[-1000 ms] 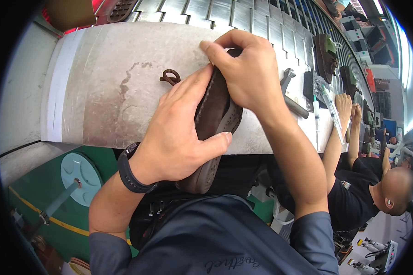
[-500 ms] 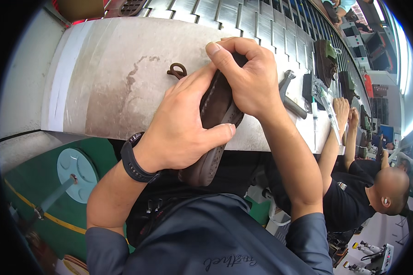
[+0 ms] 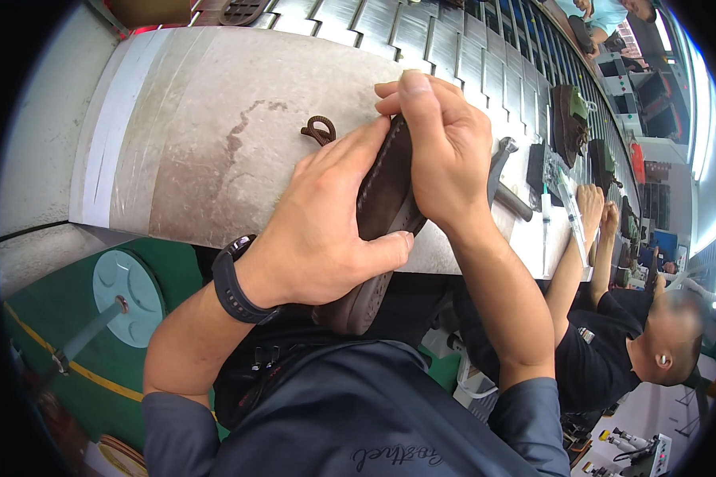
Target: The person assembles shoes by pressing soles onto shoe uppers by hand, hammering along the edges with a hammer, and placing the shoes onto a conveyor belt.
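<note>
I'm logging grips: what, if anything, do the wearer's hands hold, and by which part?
A brown shoe: the left hand grips its middle; the right hand lies against its far end.

Bright, even light falls on the pale worktop with brown stains [image 3: 207, 143], casting only soft shadows. Well right of that worktop, long white ceiling lights [image 3: 701, 119] are blown out. Along its far edge, the slatted silver metal conveyor [image 3: 374, 28] shows streaky glare. At its near edge, the dark brown leather shoe [image 3: 386, 195] looks clear but dim. Fisheye distortion bows the worktop's outline, and the corners fade to black.
</note>
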